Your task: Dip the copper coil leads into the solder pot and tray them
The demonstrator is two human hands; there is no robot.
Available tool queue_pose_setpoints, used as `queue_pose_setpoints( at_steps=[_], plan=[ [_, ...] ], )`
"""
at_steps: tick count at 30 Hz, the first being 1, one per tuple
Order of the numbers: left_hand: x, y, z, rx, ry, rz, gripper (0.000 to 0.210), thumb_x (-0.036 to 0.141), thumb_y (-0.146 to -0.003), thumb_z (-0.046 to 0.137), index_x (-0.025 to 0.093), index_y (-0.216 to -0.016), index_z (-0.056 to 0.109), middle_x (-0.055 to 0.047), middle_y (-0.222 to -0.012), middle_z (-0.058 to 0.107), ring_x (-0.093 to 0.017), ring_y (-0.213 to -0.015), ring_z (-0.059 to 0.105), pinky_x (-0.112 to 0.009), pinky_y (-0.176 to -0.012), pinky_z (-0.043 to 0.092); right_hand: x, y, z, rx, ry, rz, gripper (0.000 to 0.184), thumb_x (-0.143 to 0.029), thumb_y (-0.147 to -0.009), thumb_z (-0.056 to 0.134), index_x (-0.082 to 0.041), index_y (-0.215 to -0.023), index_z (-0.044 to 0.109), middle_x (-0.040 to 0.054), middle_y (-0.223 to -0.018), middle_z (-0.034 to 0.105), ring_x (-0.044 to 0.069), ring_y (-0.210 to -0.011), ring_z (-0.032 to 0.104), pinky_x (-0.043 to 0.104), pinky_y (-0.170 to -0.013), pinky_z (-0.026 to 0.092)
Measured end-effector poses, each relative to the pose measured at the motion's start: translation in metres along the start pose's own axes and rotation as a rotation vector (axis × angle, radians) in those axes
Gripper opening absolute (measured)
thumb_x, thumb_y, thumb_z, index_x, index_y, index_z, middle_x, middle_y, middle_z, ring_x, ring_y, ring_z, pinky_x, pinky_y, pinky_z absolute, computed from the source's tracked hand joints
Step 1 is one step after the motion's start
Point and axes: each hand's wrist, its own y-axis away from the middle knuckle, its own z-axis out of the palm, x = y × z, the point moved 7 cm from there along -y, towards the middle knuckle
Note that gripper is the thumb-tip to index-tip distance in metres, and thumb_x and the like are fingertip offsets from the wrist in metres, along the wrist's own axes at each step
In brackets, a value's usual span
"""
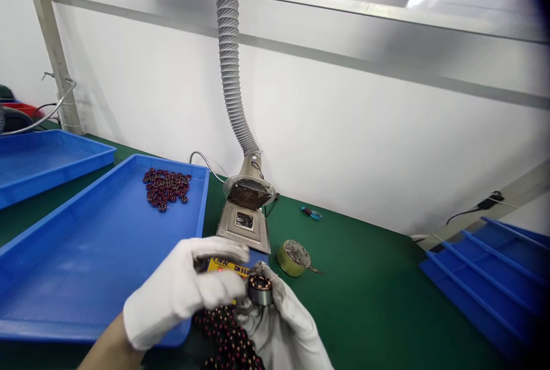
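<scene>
My right hand (292, 318), in a white glove with greyed fingertips, is closed around a small round motor stator (260, 294) with a dark metal rim and copper-coloured windings facing up. To its left, my left hand (184, 287), gloved too, has its thumb and fingers apart with nothing visible between them. Partly hidden behind both hands is a yellow label (227, 265) printed "CM 558". Below them lies a heap of small dark parts (230, 335) with red and copper-coloured spots.
A blue tray (98, 250) at left holds more small parts (167, 187). A metal heating box (244, 235) stands under a grey hose (227, 43). Nearby are a round tin (294, 258) with a thin tool and blue-handled cutters (311, 213). Blue stacked trays (485, 278) stand right.
</scene>
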Motion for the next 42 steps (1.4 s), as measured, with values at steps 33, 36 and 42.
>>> queue_pose_setpoints(
  at_steps=[33, 36, 42],
  plan=[
    [-0.020, 0.001, 0.025, 0.123, 0.364, -0.086, 0.014, 0.031, -0.069, 0.069, 0.017, -0.073, 0.071, -0.004, -0.077, 0.070, -0.018, -0.081, 0.064, -0.026, -0.081, 0.049, -0.031, 0.052, 0.049, 0.367, 1.188, -1.326, 0.029, -0.008, -0.077, 0.059, -0.025, -0.100, 0.060, 0.0064, -0.103, 0.064, 0.024, -0.098, 0.062, 0.041, -0.081, 0.054],
    [-0.014, 0.003, 0.006, 0.293, 0.483, 0.067, 0.011, 0.027, -0.063, 0.073, 0.021, -0.071, 0.071, -0.001, -0.077, 0.071, -0.018, -0.086, 0.063, -0.027, -0.084, 0.048, -0.034, 0.054, 0.043, 0.487, 1.081, -1.323, 0.023, -0.009, -0.076, 0.062, -0.022, -0.094, 0.060, 0.0069, -0.100, 0.063, 0.023, -0.093, 0.063, 0.040, -0.076, 0.055],
    [-0.014, -0.001, 0.015, 0.160, 0.185, -0.181, 0.015, 0.016, -0.055, 0.072, 0.016, -0.070, 0.072, -0.004, -0.072, 0.071, -0.016, -0.067, 0.062, -0.025, -0.064, 0.050, -0.037, 0.057, 0.039, 0.551, 0.968, -1.285, 0.021, -0.009, -0.072, 0.067, -0.022, -0.088, 0.060, 0.0064, -0.101, 0.066, 0.024, -0.094, 0.064, 0.040, -0.075, 0.055]
  ],
)
